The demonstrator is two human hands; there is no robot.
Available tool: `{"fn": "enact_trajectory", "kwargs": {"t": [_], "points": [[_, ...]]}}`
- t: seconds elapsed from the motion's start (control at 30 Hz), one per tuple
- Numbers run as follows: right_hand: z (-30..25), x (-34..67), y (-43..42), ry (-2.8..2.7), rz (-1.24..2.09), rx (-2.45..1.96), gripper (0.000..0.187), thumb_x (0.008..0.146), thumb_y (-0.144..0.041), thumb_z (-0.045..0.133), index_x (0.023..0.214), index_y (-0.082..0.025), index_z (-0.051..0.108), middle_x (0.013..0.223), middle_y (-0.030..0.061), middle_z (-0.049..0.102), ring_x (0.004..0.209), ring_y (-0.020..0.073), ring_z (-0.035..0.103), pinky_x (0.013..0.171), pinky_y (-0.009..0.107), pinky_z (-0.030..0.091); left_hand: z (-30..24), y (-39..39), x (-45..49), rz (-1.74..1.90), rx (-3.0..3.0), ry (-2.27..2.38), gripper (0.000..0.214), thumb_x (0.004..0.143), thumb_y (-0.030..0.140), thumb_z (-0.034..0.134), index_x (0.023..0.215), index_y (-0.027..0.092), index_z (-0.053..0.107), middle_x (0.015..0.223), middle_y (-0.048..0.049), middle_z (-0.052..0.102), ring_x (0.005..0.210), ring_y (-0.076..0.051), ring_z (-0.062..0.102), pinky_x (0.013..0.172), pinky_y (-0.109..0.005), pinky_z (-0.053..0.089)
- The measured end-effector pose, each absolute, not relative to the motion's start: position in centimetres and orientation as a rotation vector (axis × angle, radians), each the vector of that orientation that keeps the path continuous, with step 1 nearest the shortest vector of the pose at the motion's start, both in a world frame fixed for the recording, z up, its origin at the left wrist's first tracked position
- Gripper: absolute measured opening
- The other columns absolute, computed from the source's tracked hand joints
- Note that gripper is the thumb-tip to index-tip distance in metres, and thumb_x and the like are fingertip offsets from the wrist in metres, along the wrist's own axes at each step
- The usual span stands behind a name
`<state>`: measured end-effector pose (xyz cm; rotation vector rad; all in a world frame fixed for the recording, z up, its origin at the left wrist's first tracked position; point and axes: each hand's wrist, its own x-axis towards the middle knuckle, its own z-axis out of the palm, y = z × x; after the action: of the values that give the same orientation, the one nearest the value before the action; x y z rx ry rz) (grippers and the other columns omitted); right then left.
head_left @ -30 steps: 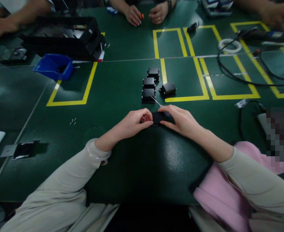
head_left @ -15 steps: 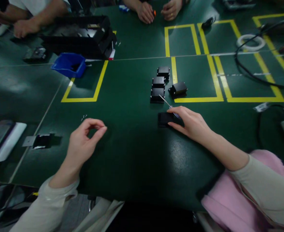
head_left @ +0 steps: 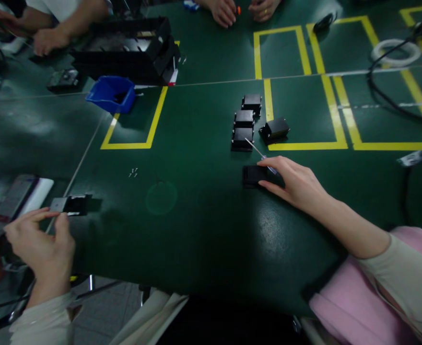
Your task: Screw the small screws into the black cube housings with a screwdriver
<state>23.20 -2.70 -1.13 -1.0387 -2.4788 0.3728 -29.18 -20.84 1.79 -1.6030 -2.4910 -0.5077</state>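
My right hand [head_left: 295, 184] holds a small screwdriver [head_left: 257, 149] with a clear handle, its thin shaft pointing up and left. The thumb and fingers of that hand also rest at the right end of a flat black part [head_left: 252, 176] on the table. At the far left, my left hand [head_left: 43, 242] has thumb and forefinger slightly apart, just below a small metal plate joined to a black piece [head_left: 75, 205]. Whether its fingertips touch the plate I cannot tell. Several black box-shaped units [head_left: 243, 136] stand beyond the screwdriver tip, one [head_left: 276, 128] turned askew.
Several tiny screws [head_left: 133, 172] lie left of centre. Behind them are a blue bin [head_left: 112, 93] and stacked black trays [head_left: 124, 57]. Yellow tape marks the green table [head_left: 196, 215]. A cable [head_left: 380, 91] runs at right. Other people's hands [head_left: 225, 12] rest at the far side.
My left hand has moved left and towards me, from beside the screws to the metal plate. My right hand stays at the flat black part with the screwdriver. The view has shifted slightly.
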Motion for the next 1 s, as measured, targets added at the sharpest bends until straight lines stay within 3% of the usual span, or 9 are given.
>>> {"fn": "enact_trajectory", "kwargs": {"t": [0.1, 0.27, 0.33, 0.4, 0.47, 0.6, 0.83, 1.0], "points": [[-1.2, 23.2, -2.7, -2.479, 0.387, -1.043, 0.033, 0.097, -0.03, 0.06, 0.127, -0.019, 0.054, 0.123, 0.0138, 0.071, 0.111, 0.0275, 0.071, 0.089, 0.041, 0.061, 1.3, -20.7, -29.4, -0.512, -1.534, -2.469, 0.024, 0.071, 0.019, 0.061, 0.089, 0.028, 0.047, 0.101, -0.0002, 0.051, 0.124, -0.037, 0.046, 0.099, -0.05, 0.038], [-1.1, 23.2, -2.7, -2.473, 0.384, -1.055, 0.033, 0.096, -0.03, 0.061, 0.127, -0.018, 0.055, 0.123, 0.0144, 0.071, 0.11, 0.0277, 0.071, 0.087, 0.04, 0.061, 0.7, -21.2, -30.8, -0.503, -1.587, -2.439, 0.028, 0.067, 0.017, 0.062, 0.089, 0.029, 0.05, 0.109, 0.0024, 0.056, 0.131, -0.037, 0.045, 0.11, -0.059, 0.036], [-1.1, 23.2, -2.7, -2.475, 0.383, -1.055, 0.034, 0.096, -0.029, 0.061, 0.127, -0.017, 0.055, 0.122, 0.0149, 0.071, 0.11, 0.0277, 0.071, 0.087, 0.039, 0.061, 0.2, -21.4, -31.5, -0.411, -1.652, -2.474, 0.027, 0.072, 0.02, 0.062, 0.095, 0.029, 0.051, 0.119, 0.0015, 0.055, 0.139, -0.037, 0.04, 0.117, -0.062, 0.031], [-1.2, 23.2, -2.7, -2.473, 0.367, -1.042, 0.034, 0.096, -0.029, 0.062, 0.127, -0.017, 0.055, 0.121, 0.0146, 0.071, 0.11, 0.0272, 0.072, 0.087, 0.038, 0.061, -0.6, -21.4, -32.2, -0.4, -1.612, -2.454, 0.024, 0.076, 0.026, 0.063, 0.098, 0.027, 0.053, 0.122, -0.0019, 0.057, 0.135, -0.035, 0.046, 0.116, -0.06, 0.036], [-1.4, 23.2, -2.6, -2.466, 0.339, -1.022, 0.034, 0.095, -0.028, 0.063, 0.126, -0.017, 0.055, 0.121, 0.014, 0.071, 0.109, 0.0264, 0.072, 0.087, 0.037, 0.061, -1.5, -21.2, -32.8, -0.507, -1.445, -2.32, 0.018, 0.086, 0.038, 0.055, 0.093, 0.022, 0.057, 0.114, -0.0087, 0.063, 0.125, -0.034, 0.055, 0.111, -0.056, 0.042], [-1.6, 23.3, -2.6, -2.468, 0.308, -1.0, 0.035, 0.095, -0.028, 0.064, 0.126, -0.016, 0.055, 0.12, 0.0135, 0.071, 0.108, 0.0257, 0.072, 0.086, 0.036, 0.062, -2.5, -21.0, -33.5, -0.427, -1.459, -2.27, 0.037, 0.093, 0.05, 0.052, 0.1, 0.016, 0.065, 0.119, -0.0157, 0.067, 0.126, -0.033, 0.058, 0.11, -0.05, 0.047], [-1.5, 23.3, -2.7, -2.472, 0.293, -0.993, 0.035, 0.095, -0.028, 0.065, 0.126, -0.015, 0.056, 0.12, 0.0139, 0.071, 0.107, 0.0262, 0.073, 0.083, 0.036, 0.062, -2.3, -21.2, -33.7, -0.362, -1.474, -2.239, 0.05, 0.097, 0.055, 0.048, 0.106, 0.011, 0.07, 0.117, -0.0195, 0.07, 0.125, -0.035, 0.062, 0.109, -0.051, 0.048], [-1.5, 23.2, -2.6, -2.473, 0.282, -0.989, 0.036, 0.094, -0.027, 0.065, 0.126, -0.015, 0.056, 0.119, 0.0142, 0.072, 0.107, 0.0265, 0.073, 0.083, 0.036, 0.062, -2.4, -21.4, -33.9, -0.351, -1.473, -2.246, 0.043, 0.097, 0.051, 0.052, 0.107, 0.013, 0.071, 0.116, -0.0149, 0.07, 0.121, -0.032, 0.064, 0.107, -0.048, 0.05]]}}
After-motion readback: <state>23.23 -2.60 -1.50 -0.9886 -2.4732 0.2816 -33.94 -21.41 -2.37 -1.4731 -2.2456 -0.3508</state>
